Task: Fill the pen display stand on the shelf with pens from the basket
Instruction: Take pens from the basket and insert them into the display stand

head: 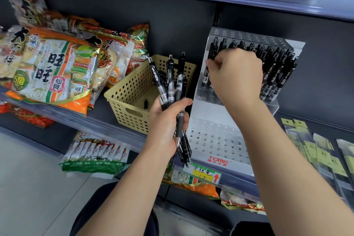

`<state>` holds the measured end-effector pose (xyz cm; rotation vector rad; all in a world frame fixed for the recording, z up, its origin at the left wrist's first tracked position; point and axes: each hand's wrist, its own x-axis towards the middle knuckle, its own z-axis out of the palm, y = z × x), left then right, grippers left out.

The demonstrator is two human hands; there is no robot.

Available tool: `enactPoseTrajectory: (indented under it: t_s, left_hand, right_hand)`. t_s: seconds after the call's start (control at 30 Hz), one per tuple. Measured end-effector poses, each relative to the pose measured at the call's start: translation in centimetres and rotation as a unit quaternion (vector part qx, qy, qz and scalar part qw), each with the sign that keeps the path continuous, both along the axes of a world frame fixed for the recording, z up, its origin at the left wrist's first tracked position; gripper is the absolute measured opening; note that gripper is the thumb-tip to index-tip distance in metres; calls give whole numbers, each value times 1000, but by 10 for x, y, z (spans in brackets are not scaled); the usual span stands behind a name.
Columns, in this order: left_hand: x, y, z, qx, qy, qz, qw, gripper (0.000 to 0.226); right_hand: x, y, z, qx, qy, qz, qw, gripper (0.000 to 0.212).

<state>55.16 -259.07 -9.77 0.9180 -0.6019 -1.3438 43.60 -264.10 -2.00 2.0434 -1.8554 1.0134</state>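
A white tiered pen display stand (218, 140) sits on the shelf at the right. Its upper tier holds several black pens (275, 71); the lower tier's holes are bare. My right hand (236, 74) is at the left end of the upper tier, fingers curled and pinching a black pen (206, 76) that stands there. My left hand (168, 120) grips a bundle of black pens (172, 80) in front of the tan perforated basket (126, 94). One pen (146, 104) lies in the basket.
Large snack bags (57, 67) are stacked on the shelf left of the basket. Packaged items (321, 151) hang or lie to the right of the stand. A yellow price label (203, 173) sits on the shelf edge. More snack packs (95, 157) fill the shelf below.
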Motion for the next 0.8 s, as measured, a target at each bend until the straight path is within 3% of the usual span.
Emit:
enactPoseTrajectory:
  t_s: [0.23,0.43,0.5,0.57,0.67,0.73,0.8]
  left_hand:
    - [2,1,0,2,-1,0,1000,21]
    - [2,1,0,0,-3,-9,1000,20]
    - [2,1,1,-6,2,-22,1000,17]
    - [3,2,3,-21,16,-51,998,14]
    - [4,6,5,-55,20,-105,993,20]
    - [4,9,5,-72,18,-134,988,26]
    - [2,11,5,-84,11,-147,986,29]
  right_hand:
    - [3,2,-1,0,43,-9,999,30]
    - [1,-2,-6,9,37,-5,999,45]
    - [0,-3,-9,-2,21,0,1000,41]
    - [-2,-1,-14,-14,-36,24,999,36]
    - [-2,8,-24,37,-203,116,972,36]
    - [-5,16,-26,111,-346,195,911,41]
    - [-13,23,-29,171,-423,269,848,38]
